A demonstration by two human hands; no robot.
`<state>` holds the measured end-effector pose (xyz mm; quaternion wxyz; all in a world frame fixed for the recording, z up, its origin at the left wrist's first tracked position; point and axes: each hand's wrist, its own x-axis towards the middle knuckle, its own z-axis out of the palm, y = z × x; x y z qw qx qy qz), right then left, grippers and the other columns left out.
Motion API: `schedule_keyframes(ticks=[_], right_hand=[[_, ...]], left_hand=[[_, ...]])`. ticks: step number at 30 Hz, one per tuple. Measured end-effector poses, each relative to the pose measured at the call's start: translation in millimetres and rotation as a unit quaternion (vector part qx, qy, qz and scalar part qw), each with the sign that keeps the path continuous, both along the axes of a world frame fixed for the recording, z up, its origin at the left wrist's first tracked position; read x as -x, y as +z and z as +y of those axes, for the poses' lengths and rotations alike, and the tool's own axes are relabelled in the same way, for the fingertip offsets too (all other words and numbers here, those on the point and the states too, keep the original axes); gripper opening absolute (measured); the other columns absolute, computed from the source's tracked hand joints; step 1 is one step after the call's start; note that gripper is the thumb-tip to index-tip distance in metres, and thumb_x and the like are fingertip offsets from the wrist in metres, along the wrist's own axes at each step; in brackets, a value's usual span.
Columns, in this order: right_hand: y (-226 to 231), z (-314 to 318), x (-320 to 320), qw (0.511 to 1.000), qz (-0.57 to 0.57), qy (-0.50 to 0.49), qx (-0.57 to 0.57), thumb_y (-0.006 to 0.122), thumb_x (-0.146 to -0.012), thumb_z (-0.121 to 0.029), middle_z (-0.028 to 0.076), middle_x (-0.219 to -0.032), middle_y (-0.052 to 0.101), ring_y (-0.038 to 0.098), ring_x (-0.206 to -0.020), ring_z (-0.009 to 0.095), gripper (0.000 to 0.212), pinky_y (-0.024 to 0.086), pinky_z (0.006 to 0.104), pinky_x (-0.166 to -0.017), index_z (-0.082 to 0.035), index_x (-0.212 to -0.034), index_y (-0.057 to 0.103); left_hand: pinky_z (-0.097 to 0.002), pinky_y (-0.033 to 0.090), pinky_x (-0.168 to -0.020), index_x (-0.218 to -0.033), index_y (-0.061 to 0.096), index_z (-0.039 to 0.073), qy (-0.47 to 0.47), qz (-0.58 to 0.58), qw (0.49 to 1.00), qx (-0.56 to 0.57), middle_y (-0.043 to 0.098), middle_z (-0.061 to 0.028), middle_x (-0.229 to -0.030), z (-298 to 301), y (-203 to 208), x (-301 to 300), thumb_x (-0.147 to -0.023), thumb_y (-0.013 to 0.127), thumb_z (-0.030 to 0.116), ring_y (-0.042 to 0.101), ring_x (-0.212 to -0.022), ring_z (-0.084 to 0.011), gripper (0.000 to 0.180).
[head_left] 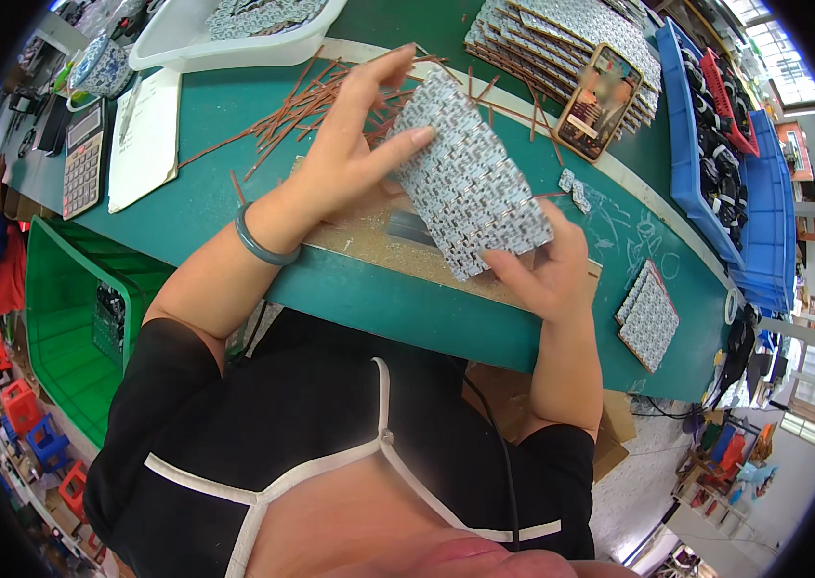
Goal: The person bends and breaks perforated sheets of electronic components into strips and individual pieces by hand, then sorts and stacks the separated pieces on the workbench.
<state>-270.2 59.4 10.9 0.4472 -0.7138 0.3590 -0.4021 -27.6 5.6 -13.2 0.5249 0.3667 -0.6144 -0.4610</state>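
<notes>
A panel of small circuit boards point(470, 178), grey-white with a dense repeating pattern, is tilted up between my hands above the worktable. My right hand point(557, 270) grips its lower right corner, thumb on the face and fingers behind. At the upper left edge, the thumb of my left hand point(354, 154) presses on the face; its other fingers reach up past the edge and are partly hidden. Under the panel lies a brown board point(354, 236) with a grey metal bar point(409, 227) on it. Thin brown strips point(306, 111) are scattered beyond my left hand.
Stacked panels point(533, 53) stand at the far right, a phone point(600, 101) leaning against them. Smaller board pieces point(648, 318) lie right. Around the table are a white tub point(234, 53), a calculator point(86, 159), papers point(145, 140), blue crates point(706, 164) and a green bin point(70, 328).
</notes>
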Motion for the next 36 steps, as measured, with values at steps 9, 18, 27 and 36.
schedule_keyframes(ticks=[9, 18, 27, 36], right_hand=[[-0.3, 3.7, -7.9, 0.979, 0.160, -0.028, 0.126, 0.074, -0.069, -0.012, 0.009, -0.075, 0.064, 0.062, -0.065, 0.018, 0.031, 0.048, 0.0277, -0.061, 0.002, -0.093, 0.060], [-4.3, 2.3, -6.1, 0.976, 0.172, -0.022, 0.132, 0.074, -0.070, -0.012, 0.009, -0.076, 0.065, 0.062, -0.065, 0.016, 0.030, 0.048, 0.0273, -0.061, 0.002, -0.093, 0.061], [-8.4, 2.4, -5.5, 0.992, 0.123, -0.001, 0.024, 0.071, -0.072, -0.006, 0.006, -0.083, 0.065, 0.060, -0.074, 0.011, 0.030, 0.047, 0.0254, -0.066, 0.004, -0.098, 0.060], [-16.0, -1.6, -8.9, 0.994, -0.031, 0.011, -0.100, 0.067, -0.078, -0.006, 0.006, -0.083, 0.064, 0.059, -0.073, 0.009, 0.027, 0.047, 0.0253, -0.063, 0.004, -0.102, 0.058]], left_hand=[[-0.0510, 0.022, -0.107, -0.100, 0.070, 0.016, 0.007, -0.285, 0.908, 0.307, 0.059, -0.0067, -0.119, 17.8, 34.1, -8.4, -0.073, 0.067, 0.012, 0.043, -0.126, -0.0313, 0.027], [-0.0457, 0.030, -0.101, -0.098, 0.070, 0.014, -0.006, -0.260, 0.914, 0.311, 0.063, -0.0035, -0.105, 16.4, 31.0, -11.2, -0.074, 0.065, 0.008, 0.050, -0.118, -0.0293, 0.025], [-0.0410, 0.034, -0.098, -0.097, 0.069, 0.011, -0.004, -0.247, 0.922, 0.300, 0.062, -0.0041, -0.098, 16.7, 26.9, -9.3, -0.077, 0.063, 0.006, 0.053, -0.110, -0.0275, 0.022], [-0.0376, 0.039, -0.091, -0.098, 0.069, 0.009, -0.006, -0.251, 0.935, 0.252, 0.061, -0.0049, -0.095, 14.2, 21.5, -7.7, -0.084, 0.057, 0.005, 0.055, -0.098, -0.0230, 0.019]])
